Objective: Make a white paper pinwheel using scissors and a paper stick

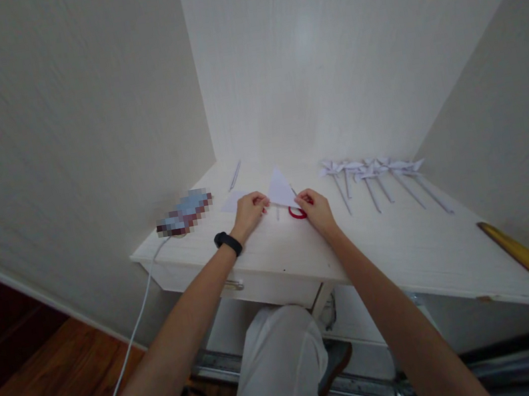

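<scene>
A white sheet of paper folded into a triangle (280,188) is held between my two hands, its point facing the wall. My left hand (250,214), with a black band on its wrist, pinches the left corner. At the right corner, my right hand (316,211) pinches the paper with fingers closed. Scissors with red handles (297,212) lie on the table just beside my right hand, partly hidden by it. Another piece of white paper (233,200) lies flat behind my left hand.
Several paper pinwheels (375,168) on sticks lie at the back right. Thin white sticks (235,174) rest at the back left. A phone-like blurred object (186,212) with a white cable (146,292) sits left. A yellow-and-black tool (520,252) lies near the right edge. Walls enclose the table (397,263).
</scene>
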